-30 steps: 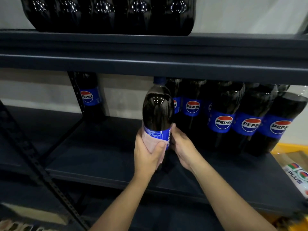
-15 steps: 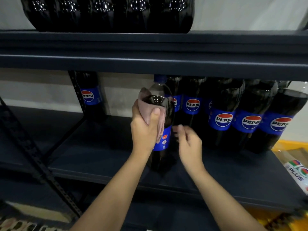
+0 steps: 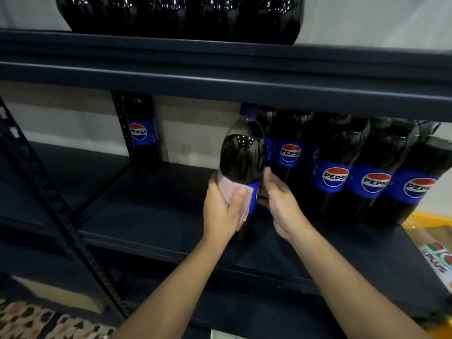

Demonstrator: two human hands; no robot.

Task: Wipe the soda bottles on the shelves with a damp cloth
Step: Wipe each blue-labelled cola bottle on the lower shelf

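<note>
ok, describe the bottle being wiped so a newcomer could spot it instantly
Find the dark metal shelf in the middle, with a row of Pepsi bottles at its right. The bottle being wiped stands just left of that row, nearer the front edge. Only this one has a pink cloth pressed on its label by the left hand, the right hand steadying it.

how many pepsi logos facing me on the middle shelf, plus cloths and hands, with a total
Pepsi logos facing the camera: 5 (lone bottle, then)
Pink cloth: 1
Hands: 2 (left hand, right hand)
Total: 8
</note>
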